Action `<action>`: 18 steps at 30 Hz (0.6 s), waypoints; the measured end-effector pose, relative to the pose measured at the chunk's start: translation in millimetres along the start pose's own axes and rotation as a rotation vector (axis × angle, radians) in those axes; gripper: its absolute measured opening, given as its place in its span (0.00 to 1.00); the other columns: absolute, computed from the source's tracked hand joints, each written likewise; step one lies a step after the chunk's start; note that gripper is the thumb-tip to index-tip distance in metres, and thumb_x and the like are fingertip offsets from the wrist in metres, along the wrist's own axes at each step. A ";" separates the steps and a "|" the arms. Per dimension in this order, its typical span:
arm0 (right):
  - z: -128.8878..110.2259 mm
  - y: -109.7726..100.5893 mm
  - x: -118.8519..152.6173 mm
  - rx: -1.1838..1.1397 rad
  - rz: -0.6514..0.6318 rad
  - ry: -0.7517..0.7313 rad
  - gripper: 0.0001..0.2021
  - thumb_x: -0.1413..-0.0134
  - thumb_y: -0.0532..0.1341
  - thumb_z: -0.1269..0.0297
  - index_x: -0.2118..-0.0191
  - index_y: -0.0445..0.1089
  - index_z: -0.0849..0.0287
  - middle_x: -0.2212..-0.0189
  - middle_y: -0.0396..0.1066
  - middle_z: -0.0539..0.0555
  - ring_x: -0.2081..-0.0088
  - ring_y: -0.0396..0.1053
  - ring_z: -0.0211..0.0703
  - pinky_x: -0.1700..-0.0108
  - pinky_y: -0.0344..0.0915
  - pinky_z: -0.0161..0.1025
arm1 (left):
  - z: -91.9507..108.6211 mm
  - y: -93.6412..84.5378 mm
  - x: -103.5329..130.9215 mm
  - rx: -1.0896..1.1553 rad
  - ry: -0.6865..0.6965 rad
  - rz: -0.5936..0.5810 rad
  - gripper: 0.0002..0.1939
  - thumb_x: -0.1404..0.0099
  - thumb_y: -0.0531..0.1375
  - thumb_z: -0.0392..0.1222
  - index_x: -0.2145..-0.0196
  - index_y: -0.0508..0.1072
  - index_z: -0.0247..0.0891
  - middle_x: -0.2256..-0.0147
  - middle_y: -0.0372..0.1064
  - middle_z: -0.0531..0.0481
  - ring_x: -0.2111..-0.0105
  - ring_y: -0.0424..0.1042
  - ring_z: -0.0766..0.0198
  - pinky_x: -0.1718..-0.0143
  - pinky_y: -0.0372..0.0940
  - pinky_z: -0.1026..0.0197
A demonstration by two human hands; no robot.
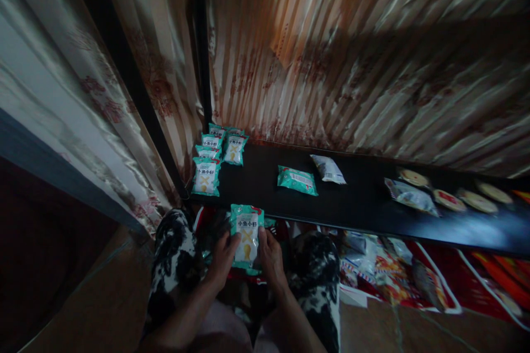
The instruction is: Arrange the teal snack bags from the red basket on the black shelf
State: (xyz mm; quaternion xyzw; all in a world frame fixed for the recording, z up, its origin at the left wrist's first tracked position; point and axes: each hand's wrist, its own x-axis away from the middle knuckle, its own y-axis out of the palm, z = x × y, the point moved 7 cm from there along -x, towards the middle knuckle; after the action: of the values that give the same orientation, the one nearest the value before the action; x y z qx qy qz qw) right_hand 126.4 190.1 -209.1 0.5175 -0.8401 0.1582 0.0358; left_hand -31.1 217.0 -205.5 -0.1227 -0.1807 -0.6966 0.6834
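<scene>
Between my two hands I hold a teal and white snack packet (247, 237) upright, its printed front facing me. My left hand (223, 256) grips its left edge with the thumb on the front. On the right edge, my right hand (271, 256) closes the same way; the fingers behind the packet are hidden. Beyond it, on the black shelf (256, 187), similar teal packets (206, 176) stand in overlapping rows at the left end. One more teal packet (297, 180) lies flat near the middle, beside a whitish packet (328, 169).
Several round pale items (449, 199) and a silvery packet (411, 196) lie toward the shelf's right end. Below the shelf, a red box (439, 270) holds mixed snack packets. A dark upright post (201, 38) and patterned curtains (331, 66) bound the shelf. My knees flank the held packet.
</scene>
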 end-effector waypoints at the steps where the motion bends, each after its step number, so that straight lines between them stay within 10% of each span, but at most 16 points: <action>1: 0.5 -1.2 -0.9 -0.007 0.010 0.001 0.29 0.52 0.50 0.37 0.69 0.72 0.60 0.81 0.70 0.52 0.78 0.64 0.41 0.77 0.59 0.35 | -2.3 2.3 1.1 0.002 -0.012 -0.033 0.23 0.51 0.62 0.57 0.64 0.75 0.36 0.64 0.75 0.45 0.63 0.73 0.56 0.63 0.67 0.60; 18: -11.3 -3.2 9.9 0.177 0.125 -0.259 0.25 0.46 0.53 0.49 0.49 0.65 0.61 0.53 0.70 0.62 0.53 0.68 0.51 0.51 0.64 0.47 | 24.8 3.5 -0.1 -0.188 0.186 -0.008 0.23 0.42 0.52 0.59 0.69 0.71 0.35 0.70 0.72 0.47 0.68 0.70 0.59 0.67 0.65 0.62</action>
State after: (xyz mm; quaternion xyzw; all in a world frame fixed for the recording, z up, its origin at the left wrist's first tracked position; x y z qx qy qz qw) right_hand 123.4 183.7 -195.5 0.4813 -0.8512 0.1655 -0.1284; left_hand -29.6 227.5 -182.9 -0.1201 -0.0511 -0.7216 0.6799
